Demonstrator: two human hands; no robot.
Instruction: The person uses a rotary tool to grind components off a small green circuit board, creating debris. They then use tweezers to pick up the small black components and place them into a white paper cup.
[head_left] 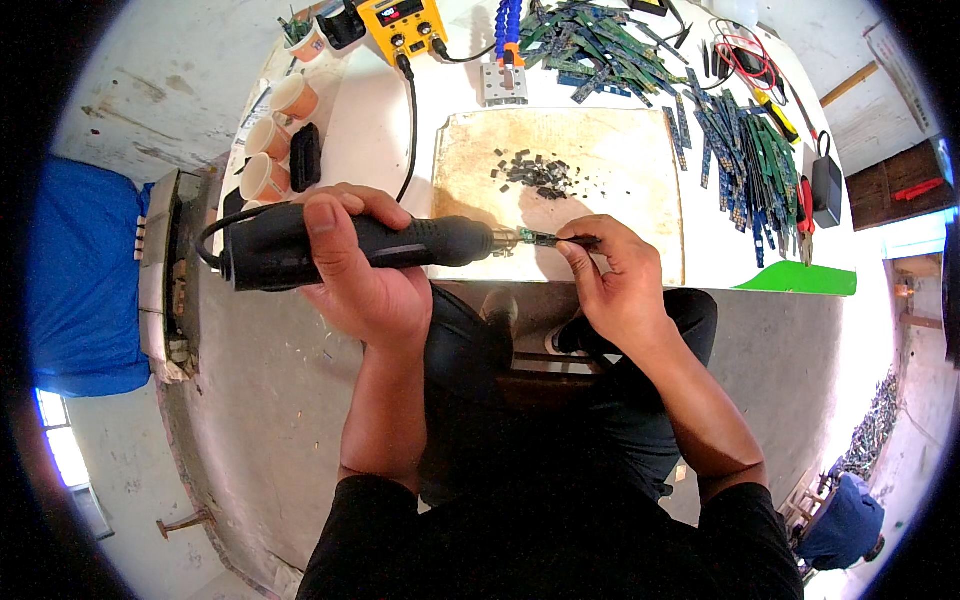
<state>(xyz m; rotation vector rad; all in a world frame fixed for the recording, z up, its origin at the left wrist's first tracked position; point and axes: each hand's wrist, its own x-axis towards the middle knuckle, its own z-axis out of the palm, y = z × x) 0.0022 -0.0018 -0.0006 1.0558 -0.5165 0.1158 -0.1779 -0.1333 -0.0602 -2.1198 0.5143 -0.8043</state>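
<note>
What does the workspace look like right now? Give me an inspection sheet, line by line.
Surface: white table with a stained beige work mat.
Job's things: black hot-air handpiece; thin tweezers at a small green circuit strip; pile of small dark chips.
Clutter: heaps of green circuit strips, paper cups, yellow station box.
Hands: left hand grips the handpiece; right hand pinches the tweezers.
Cables: black cord from the station; red wires.
Surroundings: concrete floor, blue cloth.
</note>
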